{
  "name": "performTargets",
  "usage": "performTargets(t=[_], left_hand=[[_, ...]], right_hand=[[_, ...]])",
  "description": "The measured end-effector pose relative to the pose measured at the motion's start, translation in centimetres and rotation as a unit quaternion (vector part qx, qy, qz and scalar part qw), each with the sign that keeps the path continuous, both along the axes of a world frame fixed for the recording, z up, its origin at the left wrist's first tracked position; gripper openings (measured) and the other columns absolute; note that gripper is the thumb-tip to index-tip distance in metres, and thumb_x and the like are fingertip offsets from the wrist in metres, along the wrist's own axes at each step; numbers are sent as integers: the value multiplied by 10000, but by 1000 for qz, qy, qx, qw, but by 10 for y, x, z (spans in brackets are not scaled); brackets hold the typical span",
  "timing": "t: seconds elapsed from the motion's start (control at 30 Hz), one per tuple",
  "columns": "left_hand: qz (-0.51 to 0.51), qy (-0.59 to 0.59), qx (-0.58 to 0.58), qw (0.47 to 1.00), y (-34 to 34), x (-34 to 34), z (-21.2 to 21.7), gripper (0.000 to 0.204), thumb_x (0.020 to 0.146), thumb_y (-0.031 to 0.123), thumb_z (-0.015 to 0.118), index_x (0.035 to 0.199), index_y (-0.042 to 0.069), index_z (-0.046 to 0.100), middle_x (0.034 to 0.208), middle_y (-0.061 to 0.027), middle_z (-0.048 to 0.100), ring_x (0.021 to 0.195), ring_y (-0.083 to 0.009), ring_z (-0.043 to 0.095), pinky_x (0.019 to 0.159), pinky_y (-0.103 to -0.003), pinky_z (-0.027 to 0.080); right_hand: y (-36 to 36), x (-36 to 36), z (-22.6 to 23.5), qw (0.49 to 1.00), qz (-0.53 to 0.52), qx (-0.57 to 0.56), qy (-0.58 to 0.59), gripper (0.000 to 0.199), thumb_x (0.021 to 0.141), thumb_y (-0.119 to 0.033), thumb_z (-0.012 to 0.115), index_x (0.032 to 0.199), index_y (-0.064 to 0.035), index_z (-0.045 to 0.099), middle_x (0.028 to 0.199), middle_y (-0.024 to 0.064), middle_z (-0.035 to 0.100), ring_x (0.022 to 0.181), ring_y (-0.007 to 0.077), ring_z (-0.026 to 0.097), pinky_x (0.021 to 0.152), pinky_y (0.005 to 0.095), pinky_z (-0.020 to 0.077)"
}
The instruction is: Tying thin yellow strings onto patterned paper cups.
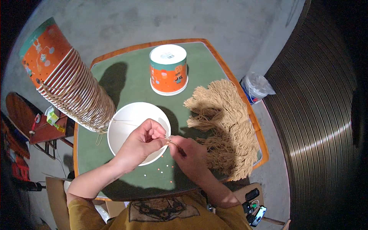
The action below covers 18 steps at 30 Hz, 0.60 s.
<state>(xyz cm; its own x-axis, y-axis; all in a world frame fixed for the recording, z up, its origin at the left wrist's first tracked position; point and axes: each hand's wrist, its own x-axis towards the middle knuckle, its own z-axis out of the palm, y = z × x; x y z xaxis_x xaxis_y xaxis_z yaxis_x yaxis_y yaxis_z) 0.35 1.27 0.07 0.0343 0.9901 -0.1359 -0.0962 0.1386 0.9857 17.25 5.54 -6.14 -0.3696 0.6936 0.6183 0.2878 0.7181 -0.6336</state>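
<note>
Over the right rim of an open paper bucket (122,134), white inside, my two hands meet. My left hand (140,142) pinches a thin tan cord (124,121) between thumb and fingers; one strand runs back to the bucket's left wall. The fingers of my right hand (188,153) close on the same cord, close against the left fingertips. How the cord is twisted or looped there is too small to tell. A thick bundle of tan cords (239,130) lies right of my right hand. Tiny white and orange paper dots (161,172) are scattered below the hands.
A tall leaning stack of orange and green buckets (73,80), draped with cords, stands left on the green table (134,76). An upturned bucket (168,73) stands at the back. Beyond the right edge are a bag-lined pail (256,86) and a corrugated metal shutter (318,126).
</note>
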Motion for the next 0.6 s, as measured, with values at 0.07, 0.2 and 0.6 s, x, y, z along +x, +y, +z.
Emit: performTargets(t=[0.07,0.2,0.6], left_hand=[[-2,10,14,1000,0,0,-1,172,876,-27,594,1004,59,516,897,22,544,824,-53,524,774,-204,445],[-17,69,32,997,-1,0,-3,188,880,-13,595,1036,52,513,884,23,522,797,-53,503,756,-209,438],[-55,221,61,972,-6,4,5,272,892,19,558,1137,38,442,845,-29,495,748,-108,504,686,-267,451]], right_hand=[[3,3,1,998,25,42,-28,147,817,-146,682,950,-114,630,704,78,586,579,226,587,526,326,476],[1,2,5,997,25,61,-40,158,809,-129,680,957,-115,625,709,71,597,589,226,598,534,331,484],[-5,-5,4,978,46,-176,102,85,869,-90,622,929,-80,563,697,17,588,603,59,544,550,253,457]])
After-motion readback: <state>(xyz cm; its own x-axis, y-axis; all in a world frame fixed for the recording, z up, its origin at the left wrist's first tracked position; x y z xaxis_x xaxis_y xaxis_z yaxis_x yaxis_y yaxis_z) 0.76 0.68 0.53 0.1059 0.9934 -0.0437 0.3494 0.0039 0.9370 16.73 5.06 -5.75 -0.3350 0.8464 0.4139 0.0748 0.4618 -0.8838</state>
